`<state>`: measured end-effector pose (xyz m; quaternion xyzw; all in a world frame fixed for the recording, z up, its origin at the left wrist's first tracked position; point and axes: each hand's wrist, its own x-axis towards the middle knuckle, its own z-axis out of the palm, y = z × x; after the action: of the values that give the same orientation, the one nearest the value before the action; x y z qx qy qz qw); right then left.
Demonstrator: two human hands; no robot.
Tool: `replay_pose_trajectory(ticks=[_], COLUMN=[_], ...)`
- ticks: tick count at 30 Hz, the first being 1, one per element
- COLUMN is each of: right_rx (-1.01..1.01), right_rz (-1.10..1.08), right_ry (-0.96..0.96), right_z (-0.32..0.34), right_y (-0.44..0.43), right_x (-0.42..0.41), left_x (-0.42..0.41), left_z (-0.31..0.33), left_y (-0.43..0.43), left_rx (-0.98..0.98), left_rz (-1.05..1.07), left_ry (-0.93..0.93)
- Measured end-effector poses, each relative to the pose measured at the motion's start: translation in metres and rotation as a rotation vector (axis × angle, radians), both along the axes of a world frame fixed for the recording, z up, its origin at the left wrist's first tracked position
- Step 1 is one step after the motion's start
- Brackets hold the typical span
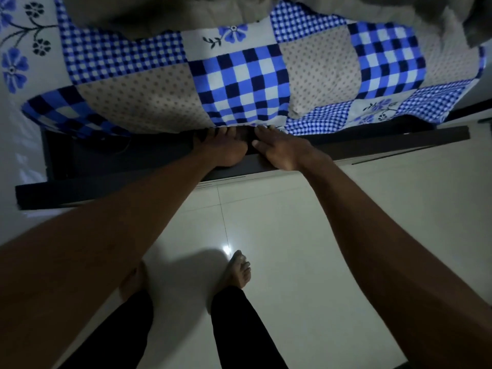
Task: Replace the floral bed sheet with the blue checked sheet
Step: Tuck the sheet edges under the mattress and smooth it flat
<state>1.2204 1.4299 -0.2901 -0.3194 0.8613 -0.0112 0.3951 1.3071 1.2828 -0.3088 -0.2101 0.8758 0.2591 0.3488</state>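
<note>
Checked sheet (247, 83) spread over bed, edge at dark frame (372, 145). Left hand (226, 150) and right hand (282, 150) at that edge, fingertips tucked under; grip cannot be told. Floral sheet (18, 49) far left.

Two hands: left hand (225, 150), right hand (282, 151); one blue checked sheet (245, 83); two bare feet (239, 270); one grey blanket (159, 14).

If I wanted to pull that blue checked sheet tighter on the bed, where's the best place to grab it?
Take the blue checked sheet by its hanging lower edge, coming from the floor side of the dark bed frame. That hem drapes free over the mattress side, so fingers can pinch it. The left hand and right hand already meet there; whether each grip has closed on cloth is hard to tell.
</note>
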Motion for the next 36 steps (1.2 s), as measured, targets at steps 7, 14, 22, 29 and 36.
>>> replay_pose_trajectory(ticks=[7, 14, 22, 29, 36], right_rx=[0.083, -0.092, 0.157, -0.111, -0.07], right_rz=[0.025, 0.045, 0.073, 0.075, 0.148], right_ry=[-0.022, -0.033, 0.044, -0.032, 0.044], right_z=[-0.021, -0.003, -0.012, -0.003, -0.008], right_y=[0.004, 0.026, 0.058, 0.069, 0.088], right_x=[-0.039, -0.032, -0.08, -0.078, -0.088], left_x=[-0.001, -0.033, -0.044, -0.07, -0.094], left_z=[0.01, -0.011, 0.017, 0.014, 0.006], left_y=[0.026, 0.034, 0.082, 0.089, 0.11], left_rx=[0.103, 0.002, -0.109, -0.035, -0.043], left_rz=[-0.11, -0.117, -0.174, -0.109, 0.037], left_ry=[0.267, 0.034, 0.103, 0.054, -0.105])
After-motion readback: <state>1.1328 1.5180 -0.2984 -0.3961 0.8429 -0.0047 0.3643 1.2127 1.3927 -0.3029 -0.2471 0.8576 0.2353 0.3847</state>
